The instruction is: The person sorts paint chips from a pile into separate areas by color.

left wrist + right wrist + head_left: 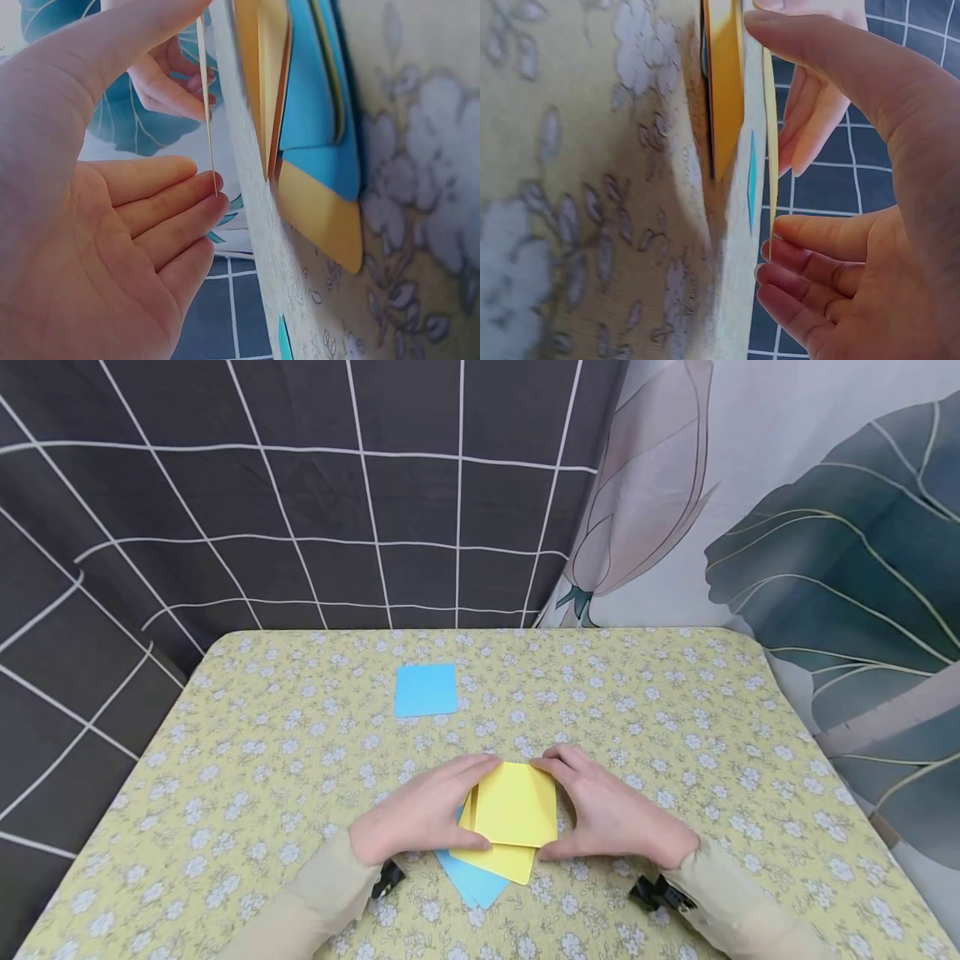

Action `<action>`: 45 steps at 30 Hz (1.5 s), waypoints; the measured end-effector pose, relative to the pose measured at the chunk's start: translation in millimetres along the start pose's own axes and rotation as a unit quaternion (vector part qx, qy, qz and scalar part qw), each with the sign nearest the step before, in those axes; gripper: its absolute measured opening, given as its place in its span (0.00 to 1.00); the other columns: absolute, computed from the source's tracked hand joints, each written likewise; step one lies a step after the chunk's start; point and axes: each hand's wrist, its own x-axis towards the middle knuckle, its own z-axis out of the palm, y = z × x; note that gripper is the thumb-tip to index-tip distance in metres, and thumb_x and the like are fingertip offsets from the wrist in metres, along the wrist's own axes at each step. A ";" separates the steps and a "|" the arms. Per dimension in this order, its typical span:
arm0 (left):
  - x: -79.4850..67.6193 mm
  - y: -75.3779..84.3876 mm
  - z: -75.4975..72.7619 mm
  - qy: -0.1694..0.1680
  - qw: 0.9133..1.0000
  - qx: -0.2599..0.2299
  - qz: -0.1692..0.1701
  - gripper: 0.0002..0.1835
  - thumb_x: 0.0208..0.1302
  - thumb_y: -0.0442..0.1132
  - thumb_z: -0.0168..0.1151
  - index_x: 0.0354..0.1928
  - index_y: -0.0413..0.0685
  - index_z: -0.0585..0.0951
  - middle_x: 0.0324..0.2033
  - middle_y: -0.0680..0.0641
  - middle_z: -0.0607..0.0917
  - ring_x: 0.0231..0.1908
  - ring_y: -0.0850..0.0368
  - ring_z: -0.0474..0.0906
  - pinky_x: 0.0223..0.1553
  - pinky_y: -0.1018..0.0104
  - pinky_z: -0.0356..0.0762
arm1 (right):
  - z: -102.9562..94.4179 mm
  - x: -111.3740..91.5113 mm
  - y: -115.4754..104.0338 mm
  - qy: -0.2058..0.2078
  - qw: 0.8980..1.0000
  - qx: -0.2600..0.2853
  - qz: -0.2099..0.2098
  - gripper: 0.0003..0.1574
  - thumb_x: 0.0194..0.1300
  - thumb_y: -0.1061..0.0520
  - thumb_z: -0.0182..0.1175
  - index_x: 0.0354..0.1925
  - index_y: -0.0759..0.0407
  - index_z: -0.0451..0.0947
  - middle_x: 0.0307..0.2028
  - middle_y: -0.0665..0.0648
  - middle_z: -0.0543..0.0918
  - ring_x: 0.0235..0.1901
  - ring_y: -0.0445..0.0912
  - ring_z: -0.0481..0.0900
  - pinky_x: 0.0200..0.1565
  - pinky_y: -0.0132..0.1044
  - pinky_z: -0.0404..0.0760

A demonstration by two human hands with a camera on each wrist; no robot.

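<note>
Between both hands a thin yellow square card (517, 802) is held level, gripped by its edges. My left hand (431, 810) holds its left side, thumb at the near corner and fingertips at the far one. On the right side my right hand (611, 810) grips it the same way. Below lies an uneven pile of yellow cards (502, 865) and blue cards (474, 885), fanned out at different angles. The left wrist view shows the held card (206, 90) edge-on, apart from the piled blue cards (311, 75). In the right wrist view a gap also separates it from the pile's yellow card (726, 82).
A blue square (426, 691) lies flat farther back on the table, left of the hands. The table is covered by a yellow floral cloth (247, 777). Behind it hang a dark grid-patterned curtain (300, 493) and a leaf-printed one (840, 568).
</note>
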 end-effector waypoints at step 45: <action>80.8 -35.4 -32.8 0.046 0.998 -0.016 -0.030 0.55 0.53 0.55 0.78 0.78 0.41 0.61 0.74 0.45 0.65 0.72 0.51 0.61 0.71 0.60 0.62 | -37.1 60.7 51.3 0.069 0.997 0.015 0.018 0.66 0.41 0.38 0.84 0.68 0.71 0.69 0.60 0.62 0.71 0.57 0.54 0.72 0.58 0.50 0.79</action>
